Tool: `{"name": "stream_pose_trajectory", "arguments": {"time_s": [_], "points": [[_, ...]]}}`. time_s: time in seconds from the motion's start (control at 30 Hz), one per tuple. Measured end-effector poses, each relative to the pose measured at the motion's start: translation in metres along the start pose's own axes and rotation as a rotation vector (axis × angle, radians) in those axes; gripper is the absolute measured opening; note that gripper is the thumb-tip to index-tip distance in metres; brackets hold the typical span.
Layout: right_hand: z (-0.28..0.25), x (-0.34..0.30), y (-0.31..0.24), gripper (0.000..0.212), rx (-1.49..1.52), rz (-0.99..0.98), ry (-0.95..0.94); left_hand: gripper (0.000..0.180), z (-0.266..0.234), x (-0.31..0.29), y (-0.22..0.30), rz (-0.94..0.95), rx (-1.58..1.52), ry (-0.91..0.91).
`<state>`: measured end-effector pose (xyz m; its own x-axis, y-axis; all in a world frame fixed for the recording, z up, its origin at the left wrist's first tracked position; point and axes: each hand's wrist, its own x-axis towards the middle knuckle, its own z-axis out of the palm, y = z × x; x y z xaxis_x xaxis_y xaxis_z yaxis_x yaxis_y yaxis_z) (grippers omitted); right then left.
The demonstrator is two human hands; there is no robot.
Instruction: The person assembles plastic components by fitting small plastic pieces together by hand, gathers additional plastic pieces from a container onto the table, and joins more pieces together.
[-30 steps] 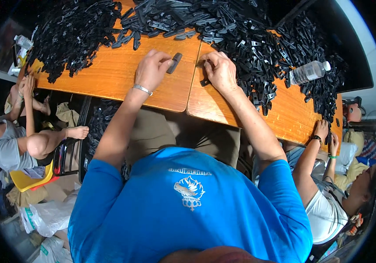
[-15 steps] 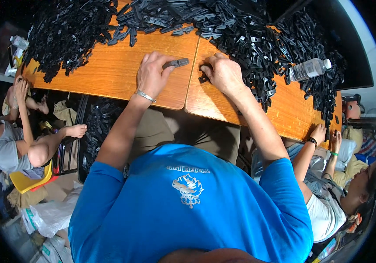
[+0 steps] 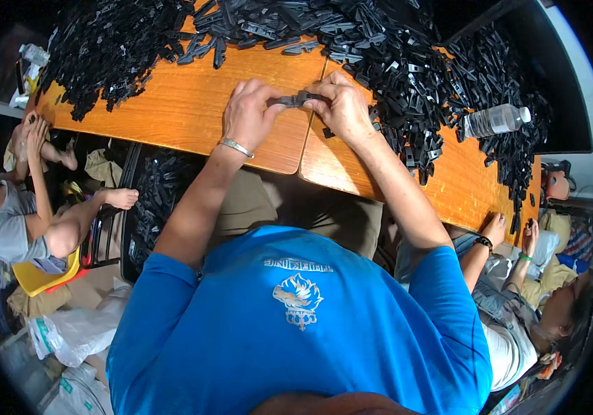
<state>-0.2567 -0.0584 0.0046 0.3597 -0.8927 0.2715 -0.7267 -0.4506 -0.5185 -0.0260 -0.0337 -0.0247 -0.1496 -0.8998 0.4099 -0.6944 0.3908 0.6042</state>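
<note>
Over the wooden table (image 3: 199,131), my left hand (image 3: 248,114) pinches a long dark plastic part (image 3: 284,102) between thumb and fingers. My right hand (image 3: 346,111) is closed on a small black plastic piece (image 3: 303,97), pressed against the right end of the long part. My fingertips partly hide where the two meet, so I cannot tell whether they are joined. A loose small black piece (image 3: 327,132) lies on the table below my right hand.
Small black pieces (image 3: 109,62) are heaped far left; longer black parts (image 3: 255,29) lie along the back. Another black heap (image 3: 407,90) fills the right, with a clear plastic bottle (image 3: 497,121) lying on it. A co-worker's hand (image 3: 495,229) works at the right edge; another person (image 3: 13,214) sits left.
My right hand has lifted from the table and moved left and up to the long part, bringing a small black piece against its end. The co-worker's hands at right have shifted slightly.
</note>
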Motion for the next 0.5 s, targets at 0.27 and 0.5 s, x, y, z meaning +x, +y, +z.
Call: {"name": "stream_pose_trajectory", "arguments": {"time_s": [0.27, 0.5], "points": [[0.007, 0.015, 0.015, 0.028, 0.125, -0.094, -0.086, 0.018, 0.003, 0.006, -0.001, 0.074, -0.024, -0.003], [0.01, 0.031, -0.002, 0.026, 0.039, -0.249, -0.215, 0.016, -0.008, 0.0, -0.013, 0.043, -0.071, 0.003]]}}
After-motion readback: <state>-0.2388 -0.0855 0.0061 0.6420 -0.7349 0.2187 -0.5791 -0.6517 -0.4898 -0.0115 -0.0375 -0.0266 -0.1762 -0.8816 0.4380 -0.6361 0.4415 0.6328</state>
